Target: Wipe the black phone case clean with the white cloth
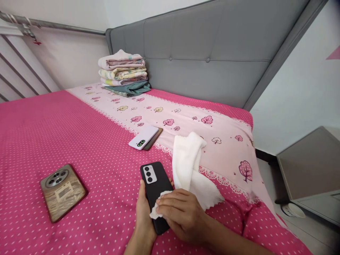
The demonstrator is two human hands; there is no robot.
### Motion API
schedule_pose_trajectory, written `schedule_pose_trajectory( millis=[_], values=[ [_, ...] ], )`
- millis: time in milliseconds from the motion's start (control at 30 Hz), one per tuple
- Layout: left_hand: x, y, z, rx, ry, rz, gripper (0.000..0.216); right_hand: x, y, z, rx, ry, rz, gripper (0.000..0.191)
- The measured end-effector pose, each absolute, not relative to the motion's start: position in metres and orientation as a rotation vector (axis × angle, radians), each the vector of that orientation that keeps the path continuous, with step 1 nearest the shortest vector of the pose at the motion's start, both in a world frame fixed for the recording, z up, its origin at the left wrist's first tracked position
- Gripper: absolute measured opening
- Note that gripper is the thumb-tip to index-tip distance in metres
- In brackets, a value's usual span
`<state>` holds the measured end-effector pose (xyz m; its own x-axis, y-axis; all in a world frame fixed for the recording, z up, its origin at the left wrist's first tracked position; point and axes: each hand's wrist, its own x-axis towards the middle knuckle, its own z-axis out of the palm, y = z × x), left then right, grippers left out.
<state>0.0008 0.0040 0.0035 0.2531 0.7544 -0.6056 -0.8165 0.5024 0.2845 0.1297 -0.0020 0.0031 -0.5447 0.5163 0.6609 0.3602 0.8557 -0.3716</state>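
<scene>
My left hand (144, 216) is wrapped round a black smartphone (158, 174), its back facing up and its light camera panel at the far end. My right hand (184, 214) presses a bunched part of a white cloth (186, 163) against the lower half of the phone's back. The rest of that cloth trails over the bed beyond my right hand. To the left lies a brown-gold phone (63, 191) with a round camera ring and a label on its back. Farther off, a pale lilac phone (143, 136) rests partly over a darker phone (156, 137).
Pink dotted bedding (106, 170) covers the bed, with a pale tree-print band (183, 113) across it. Folded fabrics (122, 72) are stacked by the grey headboard (191, 42). A cabinet (310, 163) and a white bowl-like container (293, 210) stand at right, below bed level.
</scene>
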Motion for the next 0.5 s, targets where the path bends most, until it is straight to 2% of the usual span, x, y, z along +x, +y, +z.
schedule_pose_trajectory(
  millis=[267, 500],
  values=[
    [0.001, 0.002, 0.002, -0.089, 0.742, 1.077, 0.060, 0.129, -0.003, 0.001, -0.654, -2.192, 0.262, 0.022],
    [0.003, 0.001, 0.006, -0.055, 0.849, 1.122, 0.058, 0.126, -0.001, -0.008, -0.940, -2.051, 0.258, 0.026]
  ],
)
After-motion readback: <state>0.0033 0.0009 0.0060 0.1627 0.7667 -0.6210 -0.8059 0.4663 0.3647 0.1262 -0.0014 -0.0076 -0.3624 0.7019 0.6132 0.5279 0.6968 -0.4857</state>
